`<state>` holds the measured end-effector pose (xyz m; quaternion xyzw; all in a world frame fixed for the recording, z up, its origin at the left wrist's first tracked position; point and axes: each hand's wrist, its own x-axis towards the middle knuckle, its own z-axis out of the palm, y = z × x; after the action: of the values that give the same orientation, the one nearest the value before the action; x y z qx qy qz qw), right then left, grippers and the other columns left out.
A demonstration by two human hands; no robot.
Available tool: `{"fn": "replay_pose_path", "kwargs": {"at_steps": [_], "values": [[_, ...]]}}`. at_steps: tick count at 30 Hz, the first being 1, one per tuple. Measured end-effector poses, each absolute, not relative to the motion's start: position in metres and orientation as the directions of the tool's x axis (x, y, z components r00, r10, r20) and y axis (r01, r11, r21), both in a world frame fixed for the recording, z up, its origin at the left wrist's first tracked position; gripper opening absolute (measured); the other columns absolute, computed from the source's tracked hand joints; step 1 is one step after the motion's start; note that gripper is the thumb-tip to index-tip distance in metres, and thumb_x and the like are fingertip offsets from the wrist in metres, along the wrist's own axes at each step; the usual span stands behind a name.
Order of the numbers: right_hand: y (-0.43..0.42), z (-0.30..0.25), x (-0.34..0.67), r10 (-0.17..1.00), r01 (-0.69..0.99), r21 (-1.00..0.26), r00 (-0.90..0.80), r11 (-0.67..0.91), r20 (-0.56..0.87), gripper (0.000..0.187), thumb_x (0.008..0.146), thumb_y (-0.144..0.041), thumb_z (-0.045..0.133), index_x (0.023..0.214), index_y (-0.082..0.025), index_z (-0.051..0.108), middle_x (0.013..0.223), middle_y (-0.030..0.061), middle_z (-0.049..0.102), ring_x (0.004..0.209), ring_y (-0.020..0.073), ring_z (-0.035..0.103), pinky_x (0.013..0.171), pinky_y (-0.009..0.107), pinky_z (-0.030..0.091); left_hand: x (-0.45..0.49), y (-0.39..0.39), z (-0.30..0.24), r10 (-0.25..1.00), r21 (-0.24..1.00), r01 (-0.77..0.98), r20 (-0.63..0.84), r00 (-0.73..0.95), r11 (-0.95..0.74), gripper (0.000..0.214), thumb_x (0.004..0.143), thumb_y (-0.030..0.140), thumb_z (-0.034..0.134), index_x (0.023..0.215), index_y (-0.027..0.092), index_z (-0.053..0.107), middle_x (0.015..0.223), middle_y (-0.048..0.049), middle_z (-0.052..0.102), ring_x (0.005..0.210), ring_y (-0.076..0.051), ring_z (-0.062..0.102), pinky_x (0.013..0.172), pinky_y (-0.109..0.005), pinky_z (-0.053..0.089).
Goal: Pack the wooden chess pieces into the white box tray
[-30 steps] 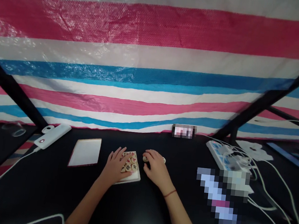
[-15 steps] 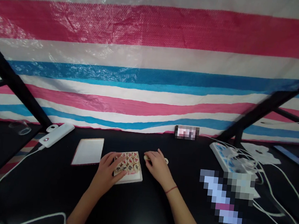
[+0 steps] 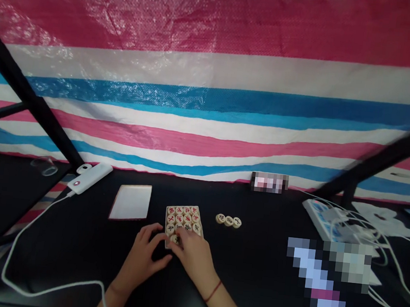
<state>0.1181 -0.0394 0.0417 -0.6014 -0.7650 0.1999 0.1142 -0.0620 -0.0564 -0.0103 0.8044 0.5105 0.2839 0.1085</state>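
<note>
A square white box (image 3: 202,225) on the black table holds rows of round Chinese chess pieces (image 3: 179,217), red characters at the back and black ones nearer me. My right hand (image 3: 193,255) reaches over the front of the box. Its thumb and fingertips are closed on a Chinese chess piece (image 3: 174,239) at the front left corner, partly hidden by the fingers. At the box's left side is my left hand (image 3: 148,252), its thumb and fingers apart with nothing between them. Right of the box lie more Chinese chess pieces (image 3: 228,221), close together in a short row.
A shallow lid with white inside (image 3: 132,203) lies left of the box. Further left is a white power bank (image 3: 94,179) with a cable. On the right are a power strip (image 3: 320,222) with tangled cables and a blurred phone-like object (image 3: 318,282). A striped sheet hangs behind.
My right hand has moved left from the loose pieces to the box's front row with a piece. My left hand has drawn back off the box. The view has shifted slightly.
</note>
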Motion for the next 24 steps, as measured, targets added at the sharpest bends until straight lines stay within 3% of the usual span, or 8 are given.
{"fn": "replay_pose_path", "kwargs": {"at_steps": [6,9,14,19,24], "values": [[-0.043,0.044,0.135,0.973,0.856,-0.480,-0.229,0.191,-0.021,0.017,0.088,-0.041,0.062,0.092,-0.024,0.063,0.088,0.0007,0.071,0.079,0.0182,0.067,0.060,0.023,0.037,-0.060,-0.057,-0.008,0.857,0.359,0.785,0.310,0.411,-0.505,0.038,0.078,0.031,0.068,0.116,0.035,0.063,0.129,-0.0068,0.053,0.115,-0.029,0.051,0.090,-0.046,0.049],[-0.046,0.044,0.131,0.973,0.855,-0.485,-0.229,0.183,-0.038,0.019,0.088,-0.043,0.062,0.092,-0.025,0.063,0.090,0.0008,0.071,0.078,0.0177,0.067,0.060,0.023,0.038,-0.060,-0.056,-0.011,0.867,0.390,0.785,0.340,0.363,-0.482,0.035,0.079,0.030,0.066,0.115,0.032,0.063,0.127,-0.0072,0.054,0.115,-0.028,0.052,0.092,-0.045,0.049],[-0.046,0.042,0.121,0.962,0.841,-0.506,-0.263,0.190,-0.076,0.025,0.084,-0.045,0.066,0.100,-0.026,0.063,0.094,0.0022,0.072,0.085,0.0201,0.067,0.062,0.023,0.040,-0.062,-0.056,-0.017,0.884,0.449,0.775,0.359,0.299,-0.444,0.049,0.077,0.031,0.067,0.125,0.028,0.056,0.127,-0.0094,0.055,0.116,-0.028,0.053,0.096,-0.044,0.048],[-0.045,0.041,0.122,0.959,0.796,-0.580,-0.270,0.172,-0.085,0.015,0.086,-0.033,0.061,0.099,-0.026,0.066,0.093,0.0016,0.072,0.087,0.0186,0.067,0.070,0.023,0.044,-0.063,-0.055,-0.019,0.883,0.436,0.779,0.346,0.317,-0.451,0.051,0.078,0.031,0.068,0.127,0.029,0.055,0.129,-0.0092,0.054,0.116,-0.028,0.052,0.096,-0.044,0.048],[-0.044,0.043,0.127,0.945,0.701,-0.673,-0.326,0.237,-0.007,0.018,0.086,-0.023,0.057,0.100,-0.027,0.069,0.099,0.0009,0.072,0.093,0.0173,0.066,0.079,0.024,0.047,-0.063,-0.056,-0.017,0.865,0.393,0.784,0.356,0.353,-0.481,0.049,0.079,0.030,0.067,0.128,0.034,0.056,0.131,-0.0078,0.052,0.116,-0.028,0.052,0.095,-0.044,0.049]]}}
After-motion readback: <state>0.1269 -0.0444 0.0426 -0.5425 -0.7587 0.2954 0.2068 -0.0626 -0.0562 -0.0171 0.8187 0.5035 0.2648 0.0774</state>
